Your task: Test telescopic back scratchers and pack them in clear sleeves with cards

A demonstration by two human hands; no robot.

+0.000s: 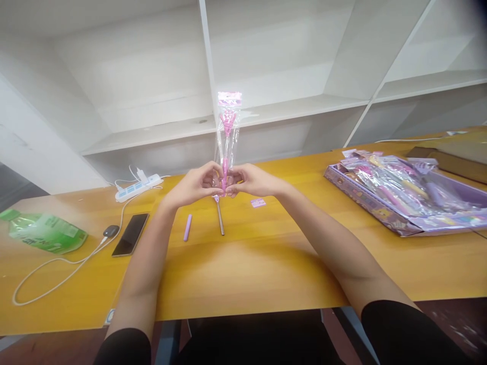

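Both my hands hold up a pink hand-shaped back scratcher [228, 124] in a clear plastic bag with a printed header. It stands upright, claw end at the top. My left hand [198, 185] pinches the lower end of the bag from the left. From the right, my right hand [253, 181] pinches the same end, its fingertips by the pink handle. Below them on the table lies a silver metal rod [220, 218], its far end partly hidden by the hands. A short purple tube [187, 227] lies left of the rod, and a small purple card [257, 203] to its right.
At the right a purple cardboard box [365, 203] holds several bagged back scratchers [399, 182]. To the left lie a black phone [131, 234], a green bottle [45, 233] on its side, a white cable [49, 261] and a power strip [139, 187]. White shelves [281, 111] stand behind the table.
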